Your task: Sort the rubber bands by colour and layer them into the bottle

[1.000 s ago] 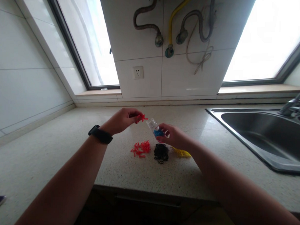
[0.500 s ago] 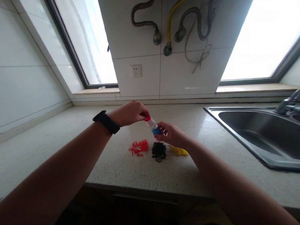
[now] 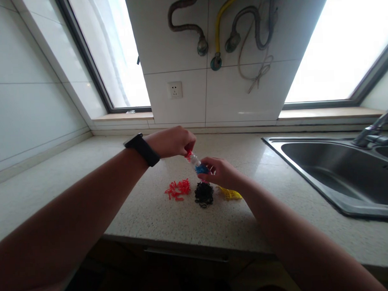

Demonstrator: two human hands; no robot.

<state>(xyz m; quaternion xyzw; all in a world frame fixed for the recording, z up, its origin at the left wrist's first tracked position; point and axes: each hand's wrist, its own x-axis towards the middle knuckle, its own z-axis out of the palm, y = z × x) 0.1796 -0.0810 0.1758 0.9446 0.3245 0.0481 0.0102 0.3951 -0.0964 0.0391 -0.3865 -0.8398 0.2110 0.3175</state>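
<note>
My right hand [image 3: 221,171] is closed around a small clear bottle [image 3: 195,160] with blue contents low in it. The bottle tilts, its mouth up and to the left. At that mouth my left hand [image 3: 180,140], with a black band on the wrist, pinches some small red rubber bands [image 3: 189,156]; its fingertips are partly hidden. Below the hands, on the counter, lie a loose pile of red bands [image 3: 179,188], a pile of black bands [image 3: 203,194] and a pile of yellow bands [image 3: 231,194]. My right wrist partly covers the yellow ones.
The pale speckled counter [image 3: 145,211] runs back to a tiled wall with a power socket [image 3: 175,90]. A steel sink [image 3: 339,200] with a tap [image 3: 374,130] is set in at the right. Hoses [image 3: 222,30] hang on the wall above, between two windows.
My left hand has lifted slightly and turned, its wrist shifting right and up, still pinching the red bands at the bottle's mouth. My right hand keeps the bottle almost in place.
</note>
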